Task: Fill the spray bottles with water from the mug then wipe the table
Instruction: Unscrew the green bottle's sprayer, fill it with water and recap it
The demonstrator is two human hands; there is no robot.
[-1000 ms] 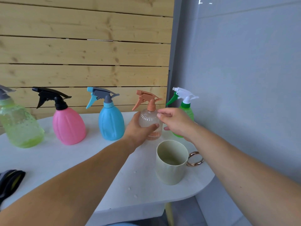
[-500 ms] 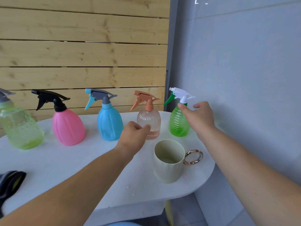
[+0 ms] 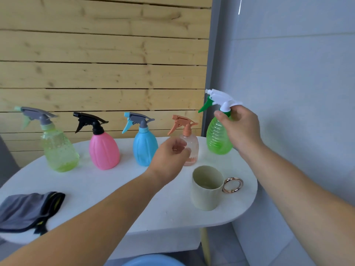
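Now right hand (image 3: 240, 127) grips green bottle (image 3: 217, 143) at neck; left hand (image 3: 171, 156) loosely curled.

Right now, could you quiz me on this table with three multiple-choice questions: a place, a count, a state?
1. Where does the grey cloth lie?
A) at the table's near left edge
B) on the wall
C) on the floor

2. How many spray bottles are in view?
A) three
B) five
C) seven

3. What does the right hand do?
A) hangs idle
B) rests flat on the table
C) grips the green bottle at its neck

1 A: it lies crumpled there.
2 B: lime bottle, pink bottle, blue bottle, peach bottle, green bottle.
3 C: its fingers curl round the neck.
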